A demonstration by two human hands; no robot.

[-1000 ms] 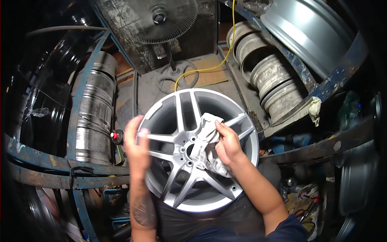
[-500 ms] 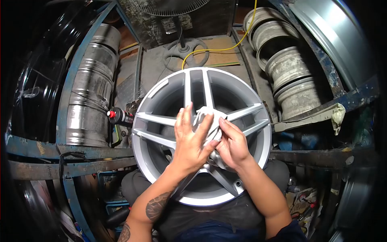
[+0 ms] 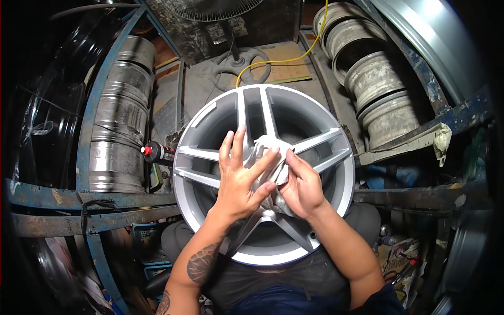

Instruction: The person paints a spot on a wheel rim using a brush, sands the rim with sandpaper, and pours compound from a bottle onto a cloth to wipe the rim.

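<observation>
A silver alloy wheel (image 3: pixel 315 142) lies face up in front of me, over my lap. Above its hub is a crumpled white cloth (image 3: pixel 272 149), which hides the wheel's centre. My right hand (image 3: pixel 303 189) pinches the cloth from the right between thumb and fingers. On the cloth's left side, my left hand (image 3: pixel 236 184) has its fingers stretched and spread. Its index finger and thumb reach across the front of the cloth; whether they press on it I cannot tell.
A dark bottle with a red cap (image 3: pixel 157 152) lies left of the wheel. Metal rims (image 3: pixel 123 118) fill the left rack, and dusty rims (image 3: pixel 375 79) line the right. A yellow cable (image 3: pixel 286 61) and a fan (image 3: pixel 226 9) are beyond.
My left hand has shifted slightly left, and its fingers have spread wider, showing more of the cloth. My right hand stays in nearly the same place with the cloth.
</observation>
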